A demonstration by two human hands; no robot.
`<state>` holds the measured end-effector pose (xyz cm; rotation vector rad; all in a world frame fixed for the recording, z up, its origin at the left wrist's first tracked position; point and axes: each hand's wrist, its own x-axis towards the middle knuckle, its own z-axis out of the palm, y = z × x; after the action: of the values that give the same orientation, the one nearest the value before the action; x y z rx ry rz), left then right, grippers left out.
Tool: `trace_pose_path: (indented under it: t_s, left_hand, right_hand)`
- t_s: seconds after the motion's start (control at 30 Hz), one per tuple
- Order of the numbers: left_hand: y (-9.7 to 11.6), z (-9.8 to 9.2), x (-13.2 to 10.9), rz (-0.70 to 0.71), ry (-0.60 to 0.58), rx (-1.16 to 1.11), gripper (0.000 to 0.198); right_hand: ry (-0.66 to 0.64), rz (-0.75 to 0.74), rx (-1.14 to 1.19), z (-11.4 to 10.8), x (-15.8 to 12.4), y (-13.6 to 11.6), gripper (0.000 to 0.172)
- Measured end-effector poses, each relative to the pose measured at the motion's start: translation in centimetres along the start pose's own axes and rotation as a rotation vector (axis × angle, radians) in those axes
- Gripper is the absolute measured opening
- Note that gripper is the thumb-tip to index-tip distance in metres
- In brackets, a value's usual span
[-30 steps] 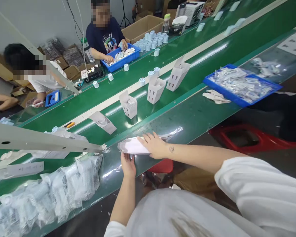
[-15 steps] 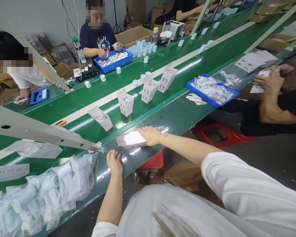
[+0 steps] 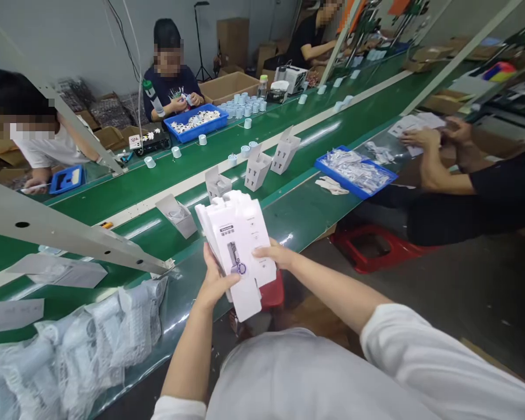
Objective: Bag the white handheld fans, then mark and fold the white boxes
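Note:
I hold a stack of flat white printed cardboard box blanks (image 3: 235, 251) upright in front of me, lifted above the belt's near edge. My left hand (image 3: 216, 280) grips its lower left side, with the thumb across the printed face. My right hand (image 3: 273, 254) presses against the stack's right edge, fingers on the front. A product picture and small text show on the top blank. The blanks beneath it are mostly hidden.
A green conveyor belt (image 3: 126, 204) runs ahead, with several folded white boxes (image 3: 258, 169) on it. Transparent bags of white items (image 3: 100, 332) lie at lower left. A blue tray of silver sachets (image 3: 354, 172) sits ahead right. Co-workers sit along the belt.
The stack has risen from the belt into my hands and now stands upright. My left hand has closed on it, and the view has turned slightly and drawn back.

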<state>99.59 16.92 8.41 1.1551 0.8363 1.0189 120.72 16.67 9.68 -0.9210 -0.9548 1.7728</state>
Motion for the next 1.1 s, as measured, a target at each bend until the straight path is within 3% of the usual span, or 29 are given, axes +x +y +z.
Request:
trace_pose_path:
  t_s: [0.13, 0.23, 0.3, 0.37, 0.43, 0.53, 0.6, 0.67, 0.73, 0.8, 0.93, 1.03, 1.1]
  left_hand:
    - [4.1, -0.4, 0.8, -0.042, 0.117, 0.569, 0.116]
    - [6.8, 0.3, 2.3, 0.029, 0.0, 0.9, 0.115]
    - [7.2, 1.1, 3.2, 0.043, -0.079, 1.066, 0.111]
    - [6.1, 2.2, 4.1, 0.007, -0.131, 1.152, 0.101]
    - [3.7, 3.4, 4.9, -0.069, -0.123, 1.096, 0.088]
    - [-0.4, 5.0, 6.0, -0.119, 0.037, 0.848, 0.062]
    - [-2.1, 5.5, 6.9, -0.072, 0.13, 0.796, 0.049]
    - [-2.6, 5.4, 7.6, -0.026, 0.134, 0.843, 0.043]
    - [-2.1, 5.1, 8.0, -0.013, 0.11, 0.875, 0.041]
    - [-1.0, 4.9, 7.6, -0.011, 0.061, 0.895, 0.041]
    - [2.1, 6.1, 5.1, 0.063, -0.212, 0.995, 0.044]
    - [4.2, 7.6, 3.7, 0.086, -0.326, 0.859, 0.043]
    - [4.7, 8.1, 3.5, 0.15, -0.369, 0.808, 0.035]
  right_hand:
    - [-0.077, 0.001, 0.117, -0.6, -0.1, 4.0, 0.051]
    - [-0.16, -0.01, 0.131, -1.7, 1.3, 5.3, 0.056]
    - [-0.12, 0.06, 0.032, -2.5, 2.7, 5.8, 0.059]
    - [0.007, 0.173, -0.123, -3.3, 3.7, 6.6, 0.051]
    - [0.124, 0.252, -0.233, -3.9, 3.8, 7.6, 0.038]
    - [0.196, 0.259, -0.301, -5.2, 1.6, 8.2, 0.035]
    - [0.257, 0.219, -0.346, -6.9, -0.4, 7.0, 0.037]
    - [0.372, 0.135, -0.416, -9.4, -1.5, 4.4, 0.039]
    - [0.521, 0.063, -0.524, -12.5, -1.0, 1.1, 0.043]
    - [0.561, 0.121, -0.589, -15.4, 1.0, -1.9, 0.052]
    - [0.32, 0.34, -0.519, -18.3, 5.7, -3.6, 0.058]
    - [-0.004, 0.463, -0.412, -17.1, 7.0, -2.3, 0.059]
    - [-0.24, 0.431, -0.367, -15.7, 6.8, -1.5, 0.062]
